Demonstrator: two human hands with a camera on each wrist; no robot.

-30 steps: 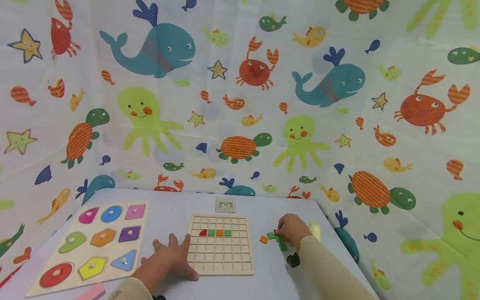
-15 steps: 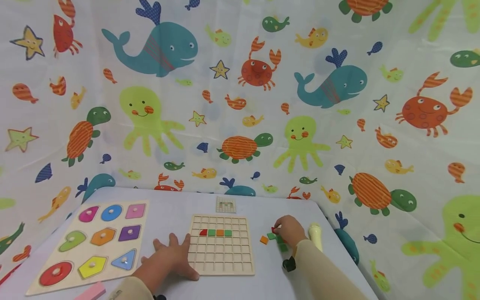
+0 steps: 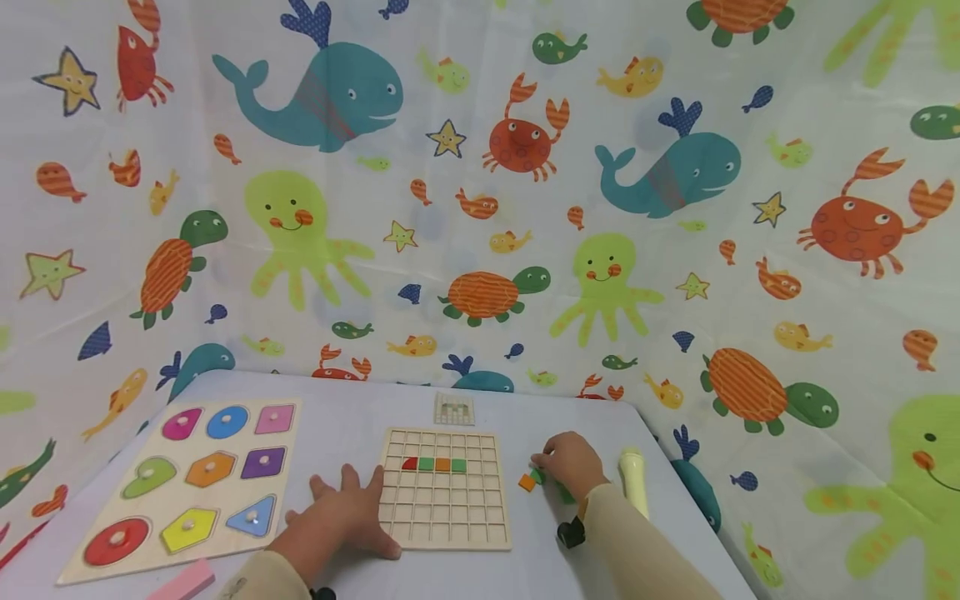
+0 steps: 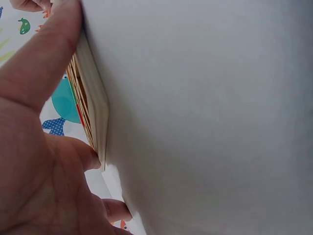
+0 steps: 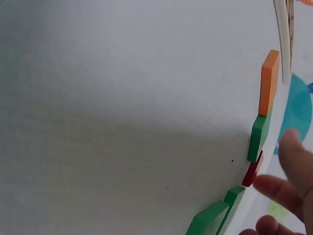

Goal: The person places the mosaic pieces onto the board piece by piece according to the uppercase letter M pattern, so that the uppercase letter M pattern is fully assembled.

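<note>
Left hand (image 3: pixel 341 512) splayed, gripping nothing, thumb and finger against the gridded board (image 3: pixel 450 510); risk of jolting its row of tiles (image 3: pixel 442 464) through uneven pressing. Rightward, loose orange tile (image 3: pixel 527 482) on the table (image 3: pixel 536 546); then right hand (image 3: pixel 573 465), thumb and forefinger parted, nothing visibly held, near a red tile (image 5: pixel 253 170); risk of scattering close-packed green tiles (image 5: pixel 208 220) by careless pinching.

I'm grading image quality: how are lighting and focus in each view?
Head: even light, small pale printed card too tiny to make out; left wrist: white tabletop darkens toward the right edge; right wrist: a broad soft shadow greys the tabletop's lower part, and the right hand looks softer than the orange square tile.
</note>
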